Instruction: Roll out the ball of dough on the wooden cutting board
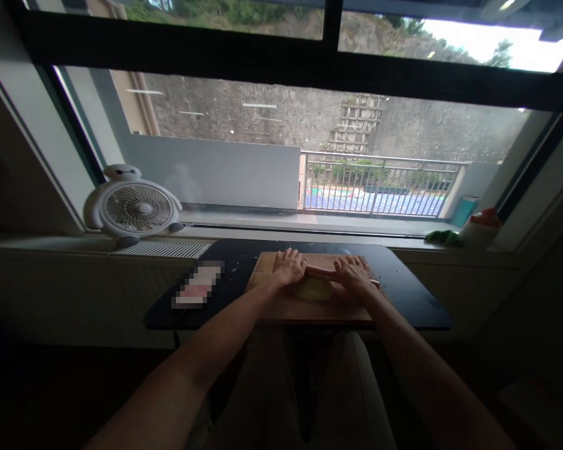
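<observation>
White character-shaped fan (143,208) stands far L at the windowsill (244,235); next, a pixelated item (197,285) on the black table (403,290), too blurred to ID. On the wooden board (338,310) I've got my L hand (289,265) laid over the rolling pin's (321,273) L end — fingers stretched fwd. Dough (313,290) sits mid-board, just nearside of the pin. My R hand (351,272) rests over the pin's R part — fingers likewise extended. Far R: green cloth (443,237), then a bottle (481,231) w/ orange-red top.
</observation>
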A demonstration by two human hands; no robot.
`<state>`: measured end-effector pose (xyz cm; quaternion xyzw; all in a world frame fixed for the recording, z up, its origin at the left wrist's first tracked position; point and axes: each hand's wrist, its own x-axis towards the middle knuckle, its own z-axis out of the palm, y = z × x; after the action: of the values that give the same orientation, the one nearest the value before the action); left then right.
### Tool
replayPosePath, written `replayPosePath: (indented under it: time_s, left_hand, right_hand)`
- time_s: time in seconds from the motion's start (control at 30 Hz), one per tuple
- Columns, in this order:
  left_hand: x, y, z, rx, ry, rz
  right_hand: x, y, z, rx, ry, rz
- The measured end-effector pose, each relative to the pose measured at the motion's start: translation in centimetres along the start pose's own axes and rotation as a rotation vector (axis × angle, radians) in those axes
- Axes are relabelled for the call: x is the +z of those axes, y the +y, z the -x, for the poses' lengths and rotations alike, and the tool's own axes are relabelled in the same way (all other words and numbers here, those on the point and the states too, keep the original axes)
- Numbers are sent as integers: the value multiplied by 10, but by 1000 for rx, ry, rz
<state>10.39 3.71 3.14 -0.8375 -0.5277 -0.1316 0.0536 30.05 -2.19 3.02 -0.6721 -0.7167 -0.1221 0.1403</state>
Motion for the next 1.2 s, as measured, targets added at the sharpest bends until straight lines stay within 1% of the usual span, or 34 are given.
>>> replayPosePath:
  time_s: [0.07,0.1,0.17,0.23,0.3,0.33,0.37,0.43,0.5,0.57,0.63,0.73,0.8,0.87,0.93,1.0,1.07,1.1,1.2]
  left_hand:
    - [-5,0,-14,5,-11,0]
    - [-6,-1,-14,20,-7,1]
    - [-3,-8,0,62,13,6]
    - [3,-17,23,116,74,6]
    - [7,-24,39,152,144,-8]
    - [7,-25,41,146,165,-21]
    - [6,-26,40,121,173,-36]
    - [1,-25,28,50,158,-64]
    - [-6,-25,13,10,154,-80]
    - [-11,-30,6,20,165,-84]
    - [-11,-41,12,55,182,-83]
    - [-5,-64,36,123,222,-66]
    - [-2,-73,48,142,251,-63]
    - [-2,-71,45,109,249,-75]
    - [-3,-60,31,53,219,-87]
    - [-5,-46,13,21,190,-88]
    - [-7,-36,2,6,167,-87]
    - [-7,-34,1,5,156,-85]
    - [-7,-37,16,54,125,-64]
  right_hand:
    - [-2,-11,-1,14,-14,8]
    - [0,-15,3,25,-10,10]
    - [8,-19,19,-6,22,1]
    - [17,-14,33,-105,58,-21]
    - [22,-3,36,-195,83,-31]
    - [22,3,31,-200,86,-24]
    - [22,9,24,-176,82,-9]
    - [21,17,5,-105,48,32]
    - [18,18,-11,-77,3,62]
    - [17,16,-13,-96,-22,74]
    - [17,13,-3,-132,-4,66]
    - [18,11,22,-223,69,22]
    - [16,10,28,-237,75,1]
    - [12,6,20,-182,-2,12]
    - [9,1,1,-135,-109,39]
    - [6,-5,-17,-105,-160,55]
    - [2,-12,-26,-79,-161,61]
    - [0,-14,-25,-72,-157,62]
    - [2,-18,-7,-77,-128,55]
